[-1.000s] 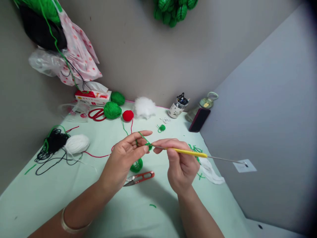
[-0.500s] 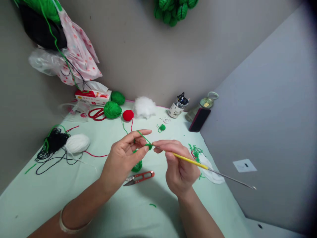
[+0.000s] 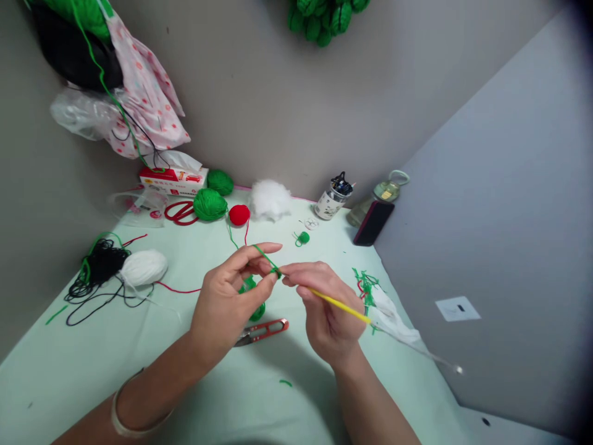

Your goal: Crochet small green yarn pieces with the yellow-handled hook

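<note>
**Crocheting with green yarn over a pale green bench**

Pinching a small green crochet piece point(image 3: 277, 272) between thumb and fingers, the left hand point(image 3: 230, 296) is closed on it above the bench point(image 3: 139, 371), with a strand of green yarn point(image 3: 262, 253) running over its raised forefinger. The right hand point(image 3: 324, 309) meets it fingertip to fingertip, its grip closed on a crochet hook point(image 3: 340, 306) with a yellow handle; the hook's tip sits at the piece, and the bare metal tail slants down to the right past the wrist. The piece is held in the air between the two hands, above the middle of the bench.

Below the left hand lies a small green ball point(image 3: 254, 306), partly hidden, and just beside it a pair of red thread snips point(image 3: 262, 332). Near the right hand, green offcuts point(image 3: 365, 285) lie on a white scrap point(image 3: 393, 321). Farther back stand a green yarn ball point(image 3: 210, 204), a red yarn ball point(image 3: 239, 214), white stuffing point(image 3: 270, 200), red scissors point(image 3: 180, 212), a tissue box point(image 3: 173, 179), a jar point(image 3: 331, 201) and a phone point(image 3: 373, 222). At the left lie a white yarn ball point(image 3: 143, 267) and tangled black yarn point(image 3: 99, 266).
</note>
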The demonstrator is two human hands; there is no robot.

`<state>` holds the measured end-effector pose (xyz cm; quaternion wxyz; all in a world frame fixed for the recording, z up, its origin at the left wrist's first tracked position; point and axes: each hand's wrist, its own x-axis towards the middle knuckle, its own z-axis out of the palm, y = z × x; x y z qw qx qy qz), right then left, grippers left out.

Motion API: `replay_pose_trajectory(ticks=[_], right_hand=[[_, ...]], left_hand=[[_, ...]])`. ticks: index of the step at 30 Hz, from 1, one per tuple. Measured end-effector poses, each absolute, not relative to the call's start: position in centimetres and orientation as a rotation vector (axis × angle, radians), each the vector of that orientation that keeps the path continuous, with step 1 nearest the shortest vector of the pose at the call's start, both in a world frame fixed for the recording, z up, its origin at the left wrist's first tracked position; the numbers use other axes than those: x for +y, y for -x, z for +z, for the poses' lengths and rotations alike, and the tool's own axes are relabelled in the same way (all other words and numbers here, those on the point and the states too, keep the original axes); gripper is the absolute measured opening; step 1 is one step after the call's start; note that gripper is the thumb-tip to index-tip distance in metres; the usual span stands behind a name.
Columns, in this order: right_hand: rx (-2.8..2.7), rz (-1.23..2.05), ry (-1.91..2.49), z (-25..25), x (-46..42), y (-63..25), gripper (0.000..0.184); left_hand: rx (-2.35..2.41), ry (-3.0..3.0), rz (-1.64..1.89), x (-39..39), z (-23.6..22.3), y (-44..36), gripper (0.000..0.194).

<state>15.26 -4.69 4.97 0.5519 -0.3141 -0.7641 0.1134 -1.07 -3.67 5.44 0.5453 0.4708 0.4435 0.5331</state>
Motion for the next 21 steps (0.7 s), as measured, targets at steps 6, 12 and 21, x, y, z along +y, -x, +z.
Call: replay_pose_trajectory(ticks=[6,12,21], right_hand=[[-1.771,0.294,0.74,4.6,-4.4,-15.1,0.03],[-1.584,0.381,0.739,4.6,-4.5,-14.7,0.025],[-1.299,0.788,0.781,5.0,-4.5,-14.4,0.018]], left_hand=[[1.068,-1.121,1.278,-3.9,5.7,0.9,0.031],[0.9,-1.041,1.232,-3.4,5.1,1.5,0.032],[0.811,-0.928,1.166,-3.3,5.1,1.8,0.027]])
